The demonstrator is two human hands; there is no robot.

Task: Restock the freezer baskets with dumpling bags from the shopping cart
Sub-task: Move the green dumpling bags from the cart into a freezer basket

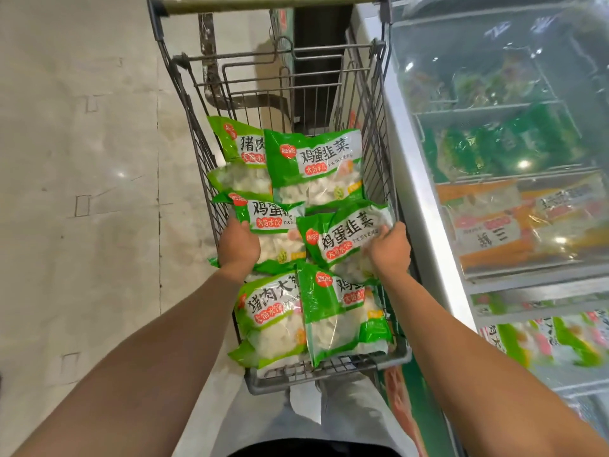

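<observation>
A wire shopping cart (372, 133) in front of me holds several green and white dumpling bags. My left hand (238, 245) grips the left edge of one bag (280, 232) in the middle row. The bag beside it (346, 235) sits tilted, and my right hand (389, 249) grips its right edge. Two more bags (313, 166) lie at the far end of the cart, and two (342, 315) lie closest to me. On the right stands a chest freezer (425, 206) under glass lids, its baskets (527, 278) holding green and orange frozen bags.
The freezer's glass lids (494, 94) look shut and reflect ceiling lights. Pale tiled floor (82, 192) stretches along the cart's left. The cart's handle bar (263, 3) is at the far end. My legs (329, 423) show below the cart's near rim.
</observation>
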